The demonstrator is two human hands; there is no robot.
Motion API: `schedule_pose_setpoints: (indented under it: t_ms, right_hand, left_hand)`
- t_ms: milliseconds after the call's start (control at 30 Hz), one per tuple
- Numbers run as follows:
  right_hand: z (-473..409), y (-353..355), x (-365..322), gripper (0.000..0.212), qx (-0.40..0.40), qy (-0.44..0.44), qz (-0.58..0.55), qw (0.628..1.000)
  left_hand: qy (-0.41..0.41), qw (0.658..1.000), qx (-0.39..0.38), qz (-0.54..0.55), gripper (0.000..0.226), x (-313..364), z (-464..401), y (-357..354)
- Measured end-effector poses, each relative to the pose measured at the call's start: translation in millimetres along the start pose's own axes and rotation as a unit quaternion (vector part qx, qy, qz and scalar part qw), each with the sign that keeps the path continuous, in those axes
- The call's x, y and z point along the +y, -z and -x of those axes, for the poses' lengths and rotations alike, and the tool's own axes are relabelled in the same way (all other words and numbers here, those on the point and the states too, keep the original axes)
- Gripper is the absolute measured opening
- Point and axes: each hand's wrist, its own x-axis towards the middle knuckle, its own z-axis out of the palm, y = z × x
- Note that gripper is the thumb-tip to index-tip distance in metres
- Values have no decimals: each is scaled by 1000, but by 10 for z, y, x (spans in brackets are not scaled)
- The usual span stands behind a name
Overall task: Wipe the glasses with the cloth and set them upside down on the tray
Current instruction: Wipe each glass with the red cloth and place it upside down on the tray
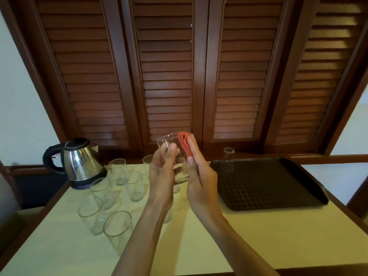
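My left hand [162, 172] grips a clear glass [169, 141] raised above the table, its mouth tilted up and away from me. My right hand [199, 176] holds a red cloth [184, 145] pressed against the glass's right side near the rim. One glass [228, 159] stands upside down at the back left corner of the dark tray [268, 188]. Several clear glasses [117, 230] stand upright on the left of the table, some partly hidden behind my left forearm.
A steel electric kettle [79, 162] with a black handle stands at the table's back left. Brown louvred shutters [167, 76] rise behind the pale yellow table [199, 246]. The tray lies on the right, close to the table's right edge.
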Motion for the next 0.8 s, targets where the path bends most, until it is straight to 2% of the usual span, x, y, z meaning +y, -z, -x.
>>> schedule_pose_setpoints:
  t_ms: [100,167,233,333,467,567,700,800]
  right_hand:
    - [-148,44,129,41,20,-59,-50,997]
    - [0,36,86,41,17,-82,-64,994]
    - [138,-7,-28,42,-5,-66,-56,996]
    - [34,-57,-78,43,-4,-21,-27,999]
    - [-120,13,102,42,26,-69,-67,995]
    - [122,-27,39,41,11,-95,-75,993]
    - [-14,-34,-8,43,40,-28,-20,999]
    - [-104,-6,90,43,46,-39,-31,998]
  left_hand:
    - [20,1000,-16,-12,53,-51,62,-20]
    - [29,1000,4,-6,58,14,21,-22]
    - [29,999,32,1,62,52,-41,-8]
    - [4,1000,10,-17,50,15,2,19]
    - [-9,999,-30,-35,47,28,82,35]
    - [-13,998,2,-60,39,98,-16,92]
    - [50,994,-33,-86,49,17,-30,112]
    - [65,993,-58,-79,54,50,-46,90]
